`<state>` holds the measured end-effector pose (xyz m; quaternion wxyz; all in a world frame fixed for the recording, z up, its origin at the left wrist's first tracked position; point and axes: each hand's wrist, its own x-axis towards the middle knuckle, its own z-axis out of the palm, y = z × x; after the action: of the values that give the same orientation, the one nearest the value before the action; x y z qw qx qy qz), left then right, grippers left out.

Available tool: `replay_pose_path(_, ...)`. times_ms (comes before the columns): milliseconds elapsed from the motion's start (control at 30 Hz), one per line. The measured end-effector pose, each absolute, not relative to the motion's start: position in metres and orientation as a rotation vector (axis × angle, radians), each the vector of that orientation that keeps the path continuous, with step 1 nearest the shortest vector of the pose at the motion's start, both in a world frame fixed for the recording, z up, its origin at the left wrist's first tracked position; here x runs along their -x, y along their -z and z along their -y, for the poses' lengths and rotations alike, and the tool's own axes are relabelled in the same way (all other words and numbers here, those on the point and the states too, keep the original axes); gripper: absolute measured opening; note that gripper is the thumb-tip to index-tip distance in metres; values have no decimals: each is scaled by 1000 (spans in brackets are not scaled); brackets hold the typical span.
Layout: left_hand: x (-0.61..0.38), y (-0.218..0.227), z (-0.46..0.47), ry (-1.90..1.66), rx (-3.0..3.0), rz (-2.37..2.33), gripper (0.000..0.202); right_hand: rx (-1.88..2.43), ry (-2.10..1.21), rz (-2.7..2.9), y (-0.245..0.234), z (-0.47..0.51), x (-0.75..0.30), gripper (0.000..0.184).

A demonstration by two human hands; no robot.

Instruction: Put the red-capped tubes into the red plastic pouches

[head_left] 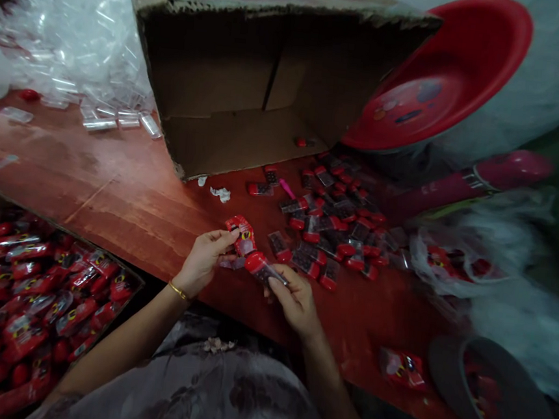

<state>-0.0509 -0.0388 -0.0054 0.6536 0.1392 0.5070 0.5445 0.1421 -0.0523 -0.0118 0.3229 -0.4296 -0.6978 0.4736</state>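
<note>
Over the front edge of the reddish table (128, 203), my left hand (205, 260) pinches a small red printed plastic packet (244, 238) between thumb and fingers. Just right of it, my right hand (296, 299) grips a small clear tube with a red cap (262, 267) and dark contents. The capped end points at the packet's lower opening and meets it; how far it reaches inside, I cannot tell. Beyond my right hand lies a loose pile of similar red-capped tubes (338, 208), with a pink stick-like piece (287, 189) at its edge.
A cardboard box (212, 141) lies on its side at the back, beside a red basin (497, 72). Clear empty tubes (89, 36) heap at back left. Filled red packets crowd a carton (32, 292) at lower left. Right are a pink bottle (508, 171), plastic bags and a grey container (446, 367).
</note>
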Motion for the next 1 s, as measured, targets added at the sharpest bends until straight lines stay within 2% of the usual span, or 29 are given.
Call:
replay_pose_path(133, 51, 1, 42, -1218, -355, -1177, 45, 1179, -1062, 1927, 13, 51, -139, 16)
replay_pose_path(533, 49, 0, 41, -1166, -460, -1176, 45, 1240, -1519, 1556, 22, 63, -135, 24)
replay_pose_path(800, 46, 1, 46, -1191, -600, -1184, 43, 1263, -1555, 1338, 23, 63, -132, 29)
replay_pose_path(1000, 32, 4, 50, -1234, -603, -1132, 38, 1215, -1548, 1378, 25, 64, -128, 29)
